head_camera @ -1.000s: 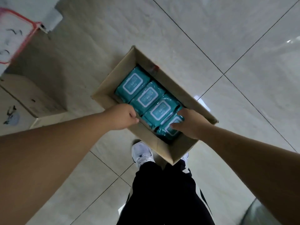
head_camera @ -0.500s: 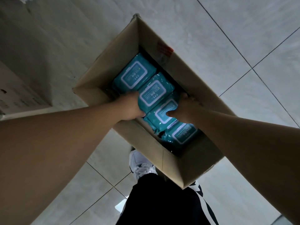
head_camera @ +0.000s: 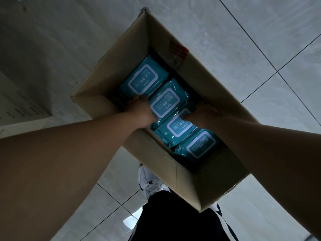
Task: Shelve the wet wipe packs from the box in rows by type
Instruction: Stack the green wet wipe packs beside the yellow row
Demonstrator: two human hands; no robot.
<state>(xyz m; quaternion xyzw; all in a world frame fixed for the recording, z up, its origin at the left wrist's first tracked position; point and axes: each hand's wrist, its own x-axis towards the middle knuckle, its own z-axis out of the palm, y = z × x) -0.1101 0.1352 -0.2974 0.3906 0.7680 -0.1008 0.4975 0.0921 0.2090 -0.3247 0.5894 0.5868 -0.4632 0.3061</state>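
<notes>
Box (head_camera: 112,70): open cardboard, standing on the tiled floor (head_camera: 243,40), long side running from far left to near right.
Wet wipe packs (head_camera: 166,101): four teal ones with pale-framed labels, lying flat in a single row along the box, edges touching or overlapping.
Far pack (head_camera: 144,79): at the far left end of the row, just beyond the left hand's fingers.
Second pack (head_camera: 165,103): directly right of the left hand, its left edge against that hand.
Third pack (head_camera: 178,127): between the two wrists, its far right corner under the right thumb.
Near pack (head_camera: 201,145): at the near right end, partly covered by the right forearm, touched by neither hand.
Left hand (head_camera: 141,110): reaches in over the box's left wall, back upward, fingers dipping between that wall and the second pack; fingertips hidden, so grip cannot be told.
Right hand (head_camera: 205,113): reaches in at the box's right wall, thumb laid on top of the third pack, other fingers hidden down the packs' right side; grasping or merely pressing cannot be told.
Red mark (head_camera: 178,49): printed on the inside of the box's right wall.
Below the box: a white shoe (head_camera: 149,181) and dark trousers (head_camera: 173,214).
</notes>
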